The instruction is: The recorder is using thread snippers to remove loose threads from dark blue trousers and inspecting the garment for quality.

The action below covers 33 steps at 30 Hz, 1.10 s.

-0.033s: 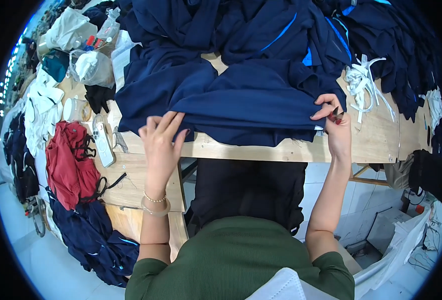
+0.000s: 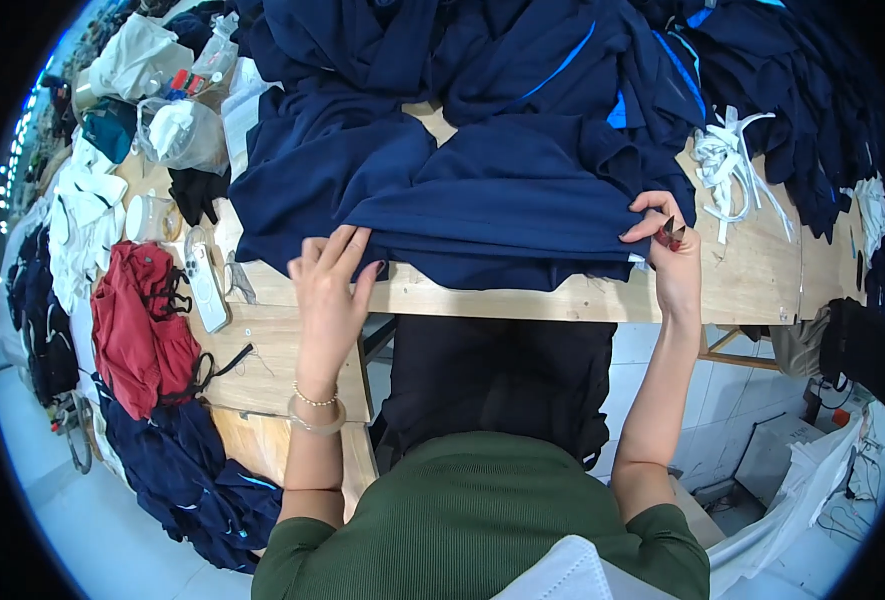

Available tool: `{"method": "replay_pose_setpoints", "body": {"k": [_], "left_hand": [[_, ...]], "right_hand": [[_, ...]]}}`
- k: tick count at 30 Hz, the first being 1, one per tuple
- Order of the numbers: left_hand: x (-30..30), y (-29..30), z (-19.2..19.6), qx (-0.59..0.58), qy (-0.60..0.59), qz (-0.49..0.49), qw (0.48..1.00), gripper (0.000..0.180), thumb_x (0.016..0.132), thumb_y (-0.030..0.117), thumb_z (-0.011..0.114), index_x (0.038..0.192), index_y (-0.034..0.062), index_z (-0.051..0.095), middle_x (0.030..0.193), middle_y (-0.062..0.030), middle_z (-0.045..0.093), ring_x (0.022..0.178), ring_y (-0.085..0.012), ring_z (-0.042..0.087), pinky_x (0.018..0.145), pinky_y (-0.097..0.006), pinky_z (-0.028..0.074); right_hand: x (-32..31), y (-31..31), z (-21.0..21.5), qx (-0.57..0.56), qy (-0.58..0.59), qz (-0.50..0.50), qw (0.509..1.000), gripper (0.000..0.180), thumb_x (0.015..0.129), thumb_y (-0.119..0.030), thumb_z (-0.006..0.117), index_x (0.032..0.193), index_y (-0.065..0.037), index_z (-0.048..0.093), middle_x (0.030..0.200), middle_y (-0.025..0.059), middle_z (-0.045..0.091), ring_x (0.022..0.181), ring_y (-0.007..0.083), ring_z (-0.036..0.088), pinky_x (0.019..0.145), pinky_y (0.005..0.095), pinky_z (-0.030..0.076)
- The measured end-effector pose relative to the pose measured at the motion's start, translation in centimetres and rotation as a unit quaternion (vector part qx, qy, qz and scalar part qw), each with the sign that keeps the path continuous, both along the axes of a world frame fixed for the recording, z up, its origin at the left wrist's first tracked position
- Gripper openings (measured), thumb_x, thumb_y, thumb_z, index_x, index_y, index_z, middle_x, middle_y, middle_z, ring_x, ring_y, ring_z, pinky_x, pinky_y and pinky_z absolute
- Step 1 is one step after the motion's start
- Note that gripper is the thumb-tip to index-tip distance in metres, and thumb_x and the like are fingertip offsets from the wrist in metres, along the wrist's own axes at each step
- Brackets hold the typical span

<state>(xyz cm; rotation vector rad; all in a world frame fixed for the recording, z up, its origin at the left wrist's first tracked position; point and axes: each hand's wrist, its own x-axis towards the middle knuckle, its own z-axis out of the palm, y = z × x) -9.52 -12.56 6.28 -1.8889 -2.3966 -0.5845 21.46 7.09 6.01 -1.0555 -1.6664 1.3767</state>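
A navy blue garment (image 2: 502, 215) lies across the front of the table with a long folded edge toward me. On the left end of that edge, my left hand (image 2: 327, 290) rests its fingertips, fingers stretched and thumb apart. My right hand (image 2: 672, 245) pinches the garment's right end between thumb and finger. Tucked in the same hand is a pair of small thread snips (image 2: 670, 236), with red showing and dark blades pointing up. A small white label (image 2: 636, 260) shows at the garment's edge beside that hand.
More navy garments (image 2: 552, 60) with bright blue trim are heaped behind. White drawstrings (image 2: 727, 165) lie to the right. Along the left are a red garment (image 2: 142, 330), a phone (image 2: 205, 285), a clear cup (image 2: 152, 217) and plastic bags (image 2: 184, 135). The wooden table (image 2: 482, 303) ends close to me.
My left hand has shifted very slightly to the right along the folded edge. The right hand keeps its grip, almost unmoved.
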Motion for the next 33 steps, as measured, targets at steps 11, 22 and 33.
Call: {"method": "replay_pose_setpoints", "body": {"k": [11,22,33], "left_hand": [[4.3,1.0,-3.3,0.234,-0.912,0.125,0.313,0.04,0.095,0.025,0.053,0.129,0.0054,0.048,0.124,-0.0062,0.05,0.079,-0.0111,0.049,0.068,-0.023,0.041],[8.3,1.4,1.4,0.148,-0.926,-0.003,0.347,0.065,0.091,0.045,0.045,0.145,0.0119,0.031,0.145,-0.0002,0.038,0.108,-0.011,0.045,0.095,-0.03,0.029],[8.7,3.1,1.2,0.167,-0.953,-0.009,0.252,0.027,0.096,0.028,0.05,0.119,0.0147,0.053,0.126,0.0017,0.054,0.116,-0.0127,0.049,0.093,-0.032,0.041]], "right_hand": [[-1.0,-2.2,0.7,0.087,-0.087,-0.035,0.992,0.031,0.078,0.016,0.047,0.088,-0.002,0.07,0.102,0.0034,0.055,0.078,0.0087,0.049,0.067,0.0203,0.036],[-12.4,-6.9,0.7,0.257,-0.02,0.053,0.965,0.031,0.07,0.006,0.07,0.098,-0.003,0.062,0.089,0.0087,0.056,0.069,0.0208,0.059,0.06,0.0264,0.047],[-5.7,-5.9,2.3,0.211,0.006,0.026,0.977,0.024,0.072,0.01,0.065,0.093,-0.001,0.069,0.085,0.0041,0.055,0.066,0.0089,0.048,0.057,0.0196,0.036]]}}
